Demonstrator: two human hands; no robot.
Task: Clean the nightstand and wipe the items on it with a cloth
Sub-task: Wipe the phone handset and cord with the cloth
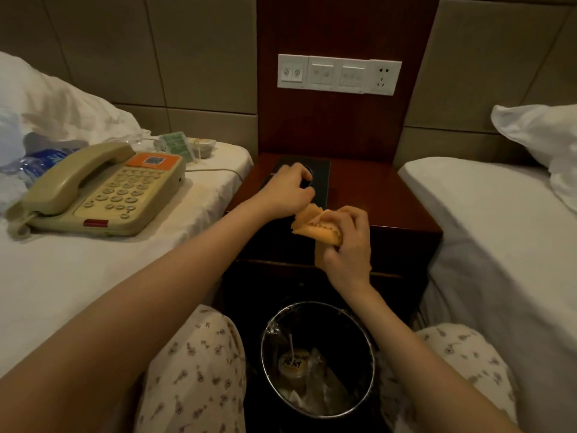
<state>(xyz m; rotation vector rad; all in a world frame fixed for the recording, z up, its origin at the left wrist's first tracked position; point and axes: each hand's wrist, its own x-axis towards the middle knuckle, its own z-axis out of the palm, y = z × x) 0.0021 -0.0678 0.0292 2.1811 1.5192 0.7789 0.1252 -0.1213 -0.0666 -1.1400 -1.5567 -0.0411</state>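
Observation:
The dark red wooden nightstand [374, 195] stands between two beds. A black square tray [321, 179] lies on its left half. My left hand [287, 189] rests over the tray with its fingers curled round a small dark round object [307, 178], mostly hidden by the hand. My right hand [346, 242] hovers at the nightstand's front edge and grips a bunched orange cloth [312, 226]. A beige telephone [100, 192] sits on the left bed, its cord running toward the nightstand.
A lined waste bin [315, 310] with a cup and wrappers stands on the floor between my knees. On the left bed lie a blue water bottle [37, 164], a green packet [176, 145] and a small container [204, 146]. A switch and socket panel [338, 75] is on the wall above.

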